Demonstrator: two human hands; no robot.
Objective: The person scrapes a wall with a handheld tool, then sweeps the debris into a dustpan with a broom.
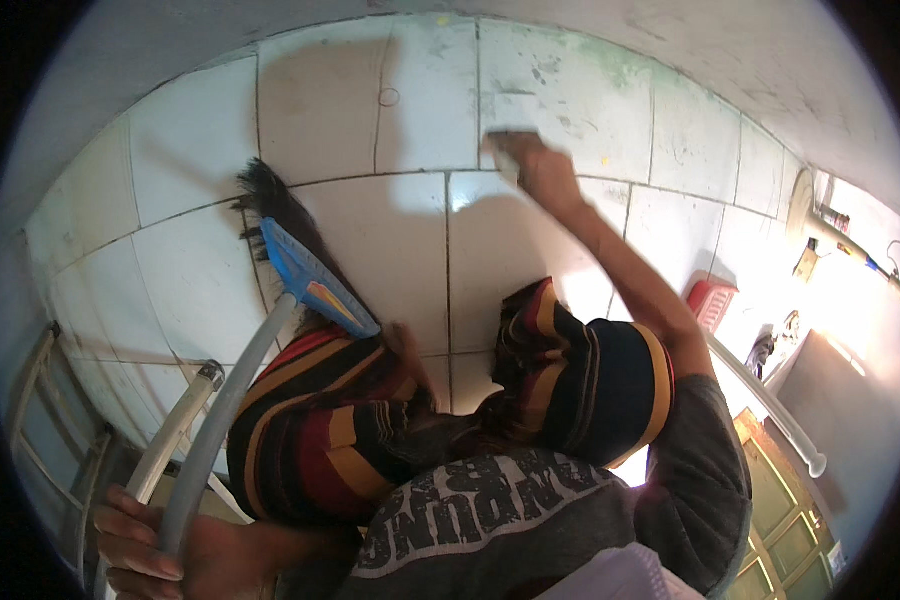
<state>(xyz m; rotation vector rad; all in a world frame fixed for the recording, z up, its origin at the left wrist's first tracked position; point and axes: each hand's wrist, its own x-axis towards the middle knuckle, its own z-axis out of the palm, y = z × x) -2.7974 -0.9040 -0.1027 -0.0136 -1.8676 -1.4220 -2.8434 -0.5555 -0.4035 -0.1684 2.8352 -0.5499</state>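
Note:
At the lower left, my left hand (135, 540) is wrapped round the grey handle of a broom (232, 420). Its blue plastic head tilts up in front of my left knee, with black bristles pointing away from me over white floor tiles (390, 260). My right arm stretches far forward, and my right hand (542, 172) is low over the tiles, smeared by motion. Its fingers look closed round a small pale thing with a dark edge, too blurred to name. Striped cloth covers both my bent legs, and a bare foot (410, 362) shows between them.
Beside the broom handle runs a pale metal tube (175, 430). A ladder-like frame (45, 400) leans at the left. Off to the right are a red slotted plastic item (711, 303), a white pipe (770, 405) and a panelled door (780, 500). A grey wall borders the far tiles.

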